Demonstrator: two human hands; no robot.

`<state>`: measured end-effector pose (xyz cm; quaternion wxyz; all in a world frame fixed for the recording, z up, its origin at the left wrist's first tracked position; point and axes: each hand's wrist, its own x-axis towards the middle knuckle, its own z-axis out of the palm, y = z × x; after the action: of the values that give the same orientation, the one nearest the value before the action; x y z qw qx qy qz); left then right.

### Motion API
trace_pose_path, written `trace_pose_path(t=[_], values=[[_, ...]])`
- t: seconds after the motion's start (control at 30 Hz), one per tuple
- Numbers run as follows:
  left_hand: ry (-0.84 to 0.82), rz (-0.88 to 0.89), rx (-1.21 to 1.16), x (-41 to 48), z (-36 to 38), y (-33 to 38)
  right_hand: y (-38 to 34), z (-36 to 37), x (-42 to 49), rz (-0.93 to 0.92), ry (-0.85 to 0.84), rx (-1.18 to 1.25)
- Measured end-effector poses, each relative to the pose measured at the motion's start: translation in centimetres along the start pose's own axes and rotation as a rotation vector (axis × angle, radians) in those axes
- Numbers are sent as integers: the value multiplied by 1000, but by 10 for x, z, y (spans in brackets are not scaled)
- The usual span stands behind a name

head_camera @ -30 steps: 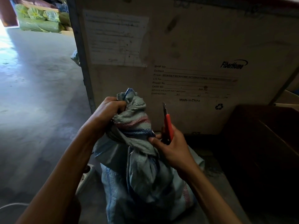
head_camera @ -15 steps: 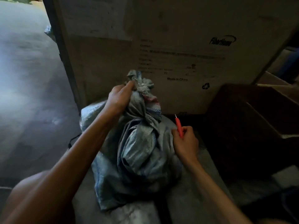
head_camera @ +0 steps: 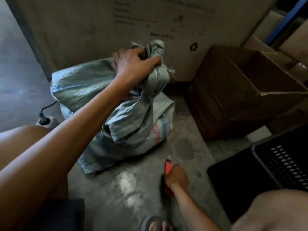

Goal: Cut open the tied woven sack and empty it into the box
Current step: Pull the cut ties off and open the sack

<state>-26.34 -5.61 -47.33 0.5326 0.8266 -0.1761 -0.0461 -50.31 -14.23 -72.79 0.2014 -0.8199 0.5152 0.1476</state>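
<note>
The left hand (head_camera: 133,63) is closed in a tight fist around the knotted neck of the woven sack (head_camera: 131,117), fingers wrapped over the bunched grey-green cloth just below its frayed top, with the arm stretched out across the view from the lower left. The sack sits on the concrete floor (head_camera: 120,194), its body slumped and creased, a band of pink and blue stripes showing on its lower right side; its back lies close against the foot of the large printed carton (head_camera: 83,30) that stands behind it. The right hand (head_camera: 176,178) is low and near the person, well apart from the sack, curled shut around a red utility knife (head_camera: 168,169) whose short blade tip points away toward the sack; the hand is at or just above the floor, and whether it rests on it cannot be told. To the right of the sack, near but not touching it, stands the brown cardboard box (head_camera: 236,97) with its top flaps open. A dark plastic crate (head_camera: 283,164) lies at the right edge, and a power strip (head_camera: 45,121) with a black plug sits on the floor at the sack's left.
</note>
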Motion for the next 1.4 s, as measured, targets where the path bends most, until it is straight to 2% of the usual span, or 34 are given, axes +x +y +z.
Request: trace_pose_path(t=[0.13, 0.2, 0.23, 0.33, 0.37, 0.43, 0.53, 0.67, 0.7, 0.77, 0.83, 0.9, 0.93, 1.0, 1.07, 1.1, 1.13, 1.2, 1.27, 1.33, 1.4], values=[[-96, -89, -139, -7, -5, -7, 3, 11, -2, 1, 28, -16], [-119, -78, -205, -7, -7, -6, -10, 5, 2, 3, 110, 121], [-116, -78, -242, -6, -8, -6, -23, -4, 4, -32, 180, 284], [-156, -157, -330, -6, -12, -3, -87, -60, 0, -183, 430, 989], [-172, -172, -351, -4, -13, -3, -108, -86, -9, -245, 491, 1149], [-176, -163, -381, -4, -19, 2, -140, -134, -34, -399, 586, 1308], [-133, -70, -403, -3, -35, 12, -159, -179, -65, -602, 679, 1326], [-159, 129, -367, -9, -66, 29, -171, -212, -80, -768, 875, 922], [-161, 166, -383, -12, -73, 33, -175, -220, -79, -828, 858, 766], [-202, 223, -469, -19, -84, 43, -184, -239, -80, -863, 710, 496], [-345, 249, -640, -22, -95, 47, -191, -255, -77, -880, 571, 358], [-454, 270, -792, -24, -100, 53, -193, -265, -71, -957, 552, 333], [-413, 271, -860, -23, -100, 54, -194, -269, -67, -993, 549, 401], [-172, 264, -923, -19, -95, 51, -194, -276, -66, -974, 455, 712], [25, 256, -709, -9, -90, 33, -195, -282, -67, -853, 177, 1071], [8, 254, -534, -6, -88, 22, -195, -283, -67, -774, -21, 1234], [-88, 254, -372, -3, -88, 10, -195, -283, -68, -714, -203, 1355], [-239, 258, -135, 0, -93, -3, -193, -277, -67, -670, -423, 1487], [-282, 311, 30, 3, -101, -3, -192, -268, -66, -629, -498, 1564], [-315, 273, 67, 5, -108, 0, -194, -263, -68, -575, -545, 1602], [-217, 219, 81, 4, -107, 2, -198, -261, -67, -461, -502, 1591]])
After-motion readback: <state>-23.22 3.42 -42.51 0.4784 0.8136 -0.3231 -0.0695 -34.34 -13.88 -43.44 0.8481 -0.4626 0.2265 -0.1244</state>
